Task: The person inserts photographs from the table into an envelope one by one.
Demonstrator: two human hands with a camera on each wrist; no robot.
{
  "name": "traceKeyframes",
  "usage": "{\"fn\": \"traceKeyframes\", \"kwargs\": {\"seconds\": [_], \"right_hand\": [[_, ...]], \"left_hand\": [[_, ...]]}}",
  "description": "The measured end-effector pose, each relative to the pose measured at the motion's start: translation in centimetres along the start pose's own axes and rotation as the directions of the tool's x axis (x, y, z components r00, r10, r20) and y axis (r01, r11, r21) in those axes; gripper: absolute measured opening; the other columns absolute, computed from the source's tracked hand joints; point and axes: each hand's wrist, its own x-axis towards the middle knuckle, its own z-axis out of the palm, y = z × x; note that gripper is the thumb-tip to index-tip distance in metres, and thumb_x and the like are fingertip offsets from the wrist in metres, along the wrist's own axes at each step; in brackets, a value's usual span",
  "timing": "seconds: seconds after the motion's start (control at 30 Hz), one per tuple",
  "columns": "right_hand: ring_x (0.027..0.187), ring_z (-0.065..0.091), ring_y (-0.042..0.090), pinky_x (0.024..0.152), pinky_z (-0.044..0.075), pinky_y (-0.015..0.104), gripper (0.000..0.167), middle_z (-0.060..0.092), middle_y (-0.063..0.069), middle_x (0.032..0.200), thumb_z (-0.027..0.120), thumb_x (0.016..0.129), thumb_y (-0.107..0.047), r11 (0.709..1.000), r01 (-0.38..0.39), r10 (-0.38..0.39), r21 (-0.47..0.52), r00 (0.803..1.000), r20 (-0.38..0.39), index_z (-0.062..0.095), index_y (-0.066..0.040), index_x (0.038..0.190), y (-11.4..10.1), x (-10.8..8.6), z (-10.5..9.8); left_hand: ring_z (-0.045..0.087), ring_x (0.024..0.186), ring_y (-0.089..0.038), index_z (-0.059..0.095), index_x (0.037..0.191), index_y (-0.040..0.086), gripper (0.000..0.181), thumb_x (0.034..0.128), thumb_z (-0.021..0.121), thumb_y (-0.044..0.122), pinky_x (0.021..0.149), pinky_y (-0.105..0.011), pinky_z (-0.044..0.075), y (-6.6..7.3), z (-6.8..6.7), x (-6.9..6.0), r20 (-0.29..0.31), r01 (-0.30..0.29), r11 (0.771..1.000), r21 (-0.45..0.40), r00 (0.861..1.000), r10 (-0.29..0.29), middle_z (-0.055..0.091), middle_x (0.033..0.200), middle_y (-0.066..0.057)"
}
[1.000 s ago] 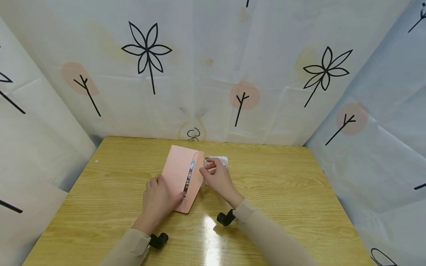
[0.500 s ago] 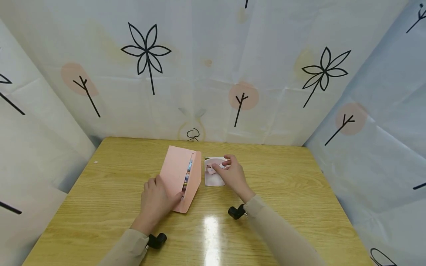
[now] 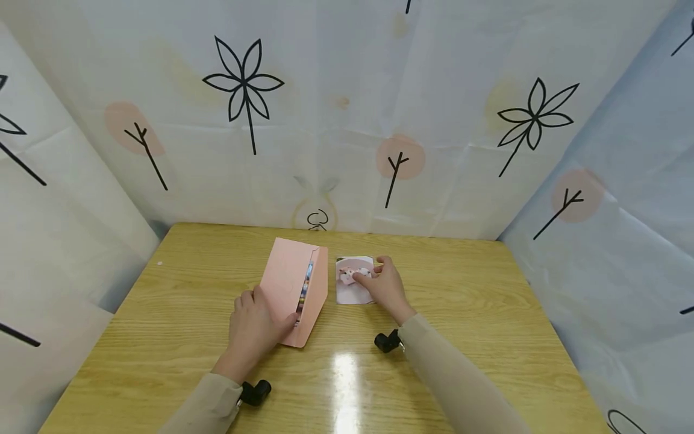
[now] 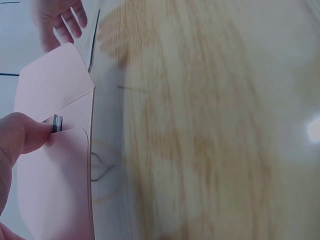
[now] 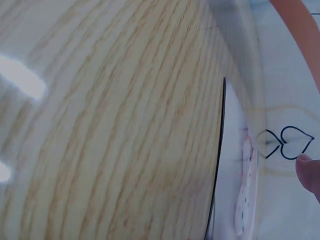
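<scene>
My left hand (image 3: 255, 325) grips a pink envelope (image 3: 286, 274) by its lower left side, the thumb at the mouth. The flap stands raised to the right. Inside the mouth shows a narrow strip of colourful cards (image 3: 305, 283); their edges (image 4: 58, 123) appear beside the thumb in the left wrist view. Right of the envelope, a small picture card (image 3: 349, 295) with a pink-and-white animal figure lies on the table. My right hand (image 3: 391, 289) hovers over the card's right side, fingers loosely bent. In the right wrist view its thumb (image 5: 309, 175) looks apart from the card.
The wooden table (image 3: 461, 337) meets a patterned cloth backdrop (image 3: 336, 150) behind and at both sides. Black wrist cameras are strapped to both wrists. A small white speck (image 3: 159, 263) lies at the table's far left.
My right hand has moved right, from beside the envelope flap to the card's right side, uncovering the card's picture. The left hand and envelope have stayed nearly still.
</scene>
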Motion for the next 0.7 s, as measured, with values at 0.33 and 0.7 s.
{"fn": "traceKeyframes", "kwargs": {"seconds": [0.33,0.7], "right_hand": [[0.100,0.056,0.028,0.084,0.047,0.043,0.092,0.056,0.017,0.115,0.080,0.078,-0.040,0.995,-0.064,0.066,-0.076,0.998,0.015,0.030,-0.001,0.145,1.2,1.2,0.9],[0.114,0.050,0.042,0.093,0.043,0.050,0.096,0.051,0.028,0.124,0.083,0.073,-0.042,0.965,-0.064,0.062,-0.253,0.998,-0.018,0.033,0.003,0.142,1.3,1.3,1.3]], "left_hand": [[0.046,0.095,-0.043,0.043,0.121,-0.014,0.102,0.0672,0.073,0.067,0.070,-0.055,0.045,0.0,0.1,0.0,0.009,0.011,1.000,-0.009,1.000,-0.011,0.048,0.106,-0.031],[0.046,0.094,-0.042,0.044,0.120,-0.014,0.101,0.0666,0.073,0.067,0.069,-0.054,0.044,0.0,0.4,0.1,0.010,0.011,1.000,-0.017,1.000,-0.011,0.048,0.105,-0.030]]}}
